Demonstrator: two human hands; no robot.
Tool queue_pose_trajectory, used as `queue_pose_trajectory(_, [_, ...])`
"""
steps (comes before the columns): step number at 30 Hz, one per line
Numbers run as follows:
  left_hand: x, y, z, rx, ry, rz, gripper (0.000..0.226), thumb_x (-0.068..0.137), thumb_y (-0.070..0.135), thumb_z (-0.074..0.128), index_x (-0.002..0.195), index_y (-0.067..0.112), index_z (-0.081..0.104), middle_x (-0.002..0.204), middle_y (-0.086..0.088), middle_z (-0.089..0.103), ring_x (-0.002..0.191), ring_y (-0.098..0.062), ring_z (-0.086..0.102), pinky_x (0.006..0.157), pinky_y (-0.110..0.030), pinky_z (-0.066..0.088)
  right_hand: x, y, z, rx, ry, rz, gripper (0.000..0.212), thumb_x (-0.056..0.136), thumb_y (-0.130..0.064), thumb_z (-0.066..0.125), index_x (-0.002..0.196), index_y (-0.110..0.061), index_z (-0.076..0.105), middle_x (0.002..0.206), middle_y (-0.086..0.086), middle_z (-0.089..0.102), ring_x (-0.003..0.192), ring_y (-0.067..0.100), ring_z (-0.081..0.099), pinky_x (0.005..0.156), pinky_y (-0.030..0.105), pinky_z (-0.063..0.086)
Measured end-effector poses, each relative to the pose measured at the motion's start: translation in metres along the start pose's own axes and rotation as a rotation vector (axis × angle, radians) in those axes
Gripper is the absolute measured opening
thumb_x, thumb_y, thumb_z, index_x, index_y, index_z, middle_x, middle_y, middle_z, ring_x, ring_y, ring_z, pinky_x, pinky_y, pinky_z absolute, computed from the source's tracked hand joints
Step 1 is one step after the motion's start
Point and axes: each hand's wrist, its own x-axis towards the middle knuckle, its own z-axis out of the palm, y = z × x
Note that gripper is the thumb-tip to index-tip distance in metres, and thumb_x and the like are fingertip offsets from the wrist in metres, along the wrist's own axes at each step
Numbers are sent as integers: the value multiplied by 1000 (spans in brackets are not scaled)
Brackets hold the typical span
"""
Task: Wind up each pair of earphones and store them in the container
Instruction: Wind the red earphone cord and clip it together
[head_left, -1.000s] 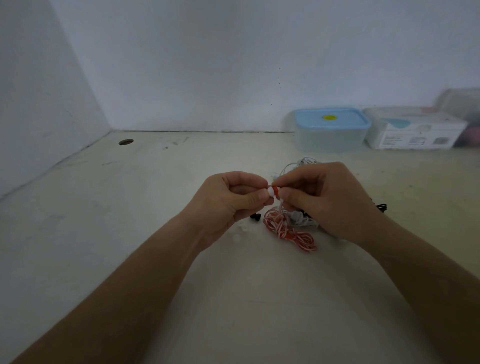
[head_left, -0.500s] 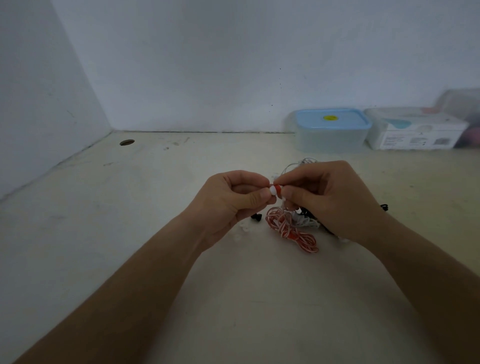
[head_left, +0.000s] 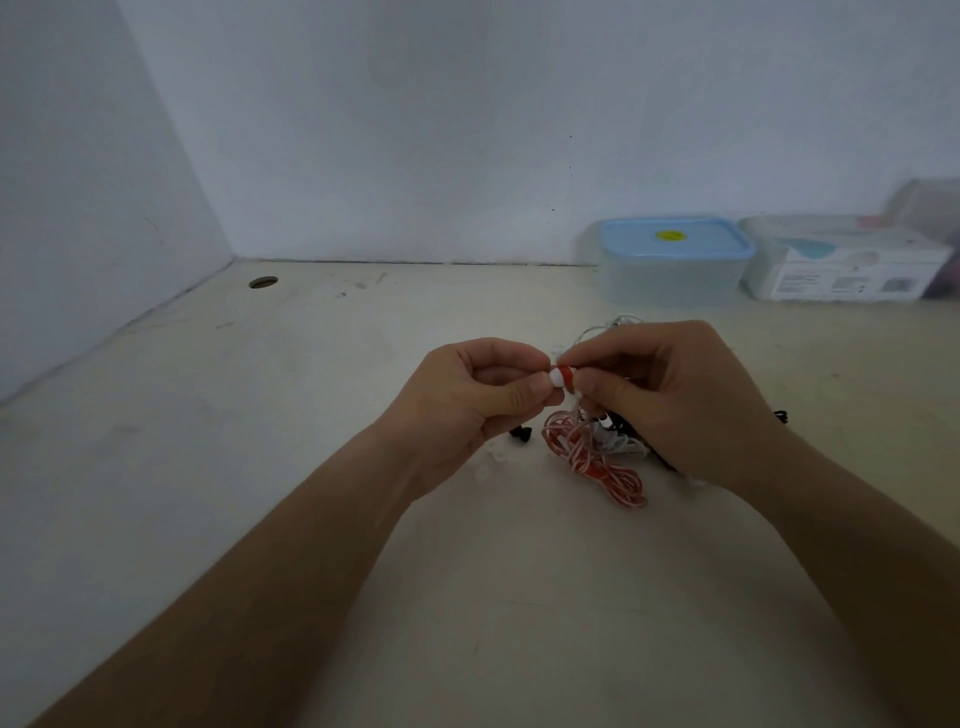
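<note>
Above the red-and-white cord heap (head_left: 592, 457), left hand (head_left: 467, 400) and right hand (head_left: 670, 400) each pinch the red earbud (head_left: 563, 375), probably seating its white tip; container (head_left: 670, 265) sits beyond, lidded.

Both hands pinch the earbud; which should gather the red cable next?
Probably right: the right hand lies nearer the red cable, which hangs from its side of the earbud; the left hand pinches its other end.

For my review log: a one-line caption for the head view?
Left hand and right hand pinch a red-and-white earbud above its loose cable; lidded container behind.
</note>
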Motion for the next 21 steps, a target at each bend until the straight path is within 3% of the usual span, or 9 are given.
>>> queue_pose_trajectory(4, [1,0,0,-11,0,6,24,63,4,75,87,4,70,81,-13,74,75,-19,73,68,-21,58,0,1,-1,30,3,3,13,88,-1,71,93,-11,78,73,7,73,65,26,69,65,38,58])
queue_pose_trajectory(11, [1,-2,0,25,23,8,25,64,5,76,88,3,70,80,-14,74,74,-19,73,67,-20,57,-3,0,4,-111,39,-36,9,83,-17,77,91,-20,79,77,-10,75,73,5,71,72,22,58])
queue_pose_trajectory(17, [1,-1,-1,-28,-16,-13,25,64,4,73,89,2,69,81,-13,75,75,-18,73,69,-21,59,1,2,0,0,3,9,12,87,-5,72,94,-14,77,78,1,74,70,19,71,72,40,59])
queue_pose_trajectory(21, [0,-1,0,-8,-6,-7,25,64,4,74,88,3,70,81,-13,75,75,-19,73,69,-21,58,0,2,0,-83,-2,-21,13,86,-9,74,93,-18,78,78,-6,75,74,10,71,71,27,57])
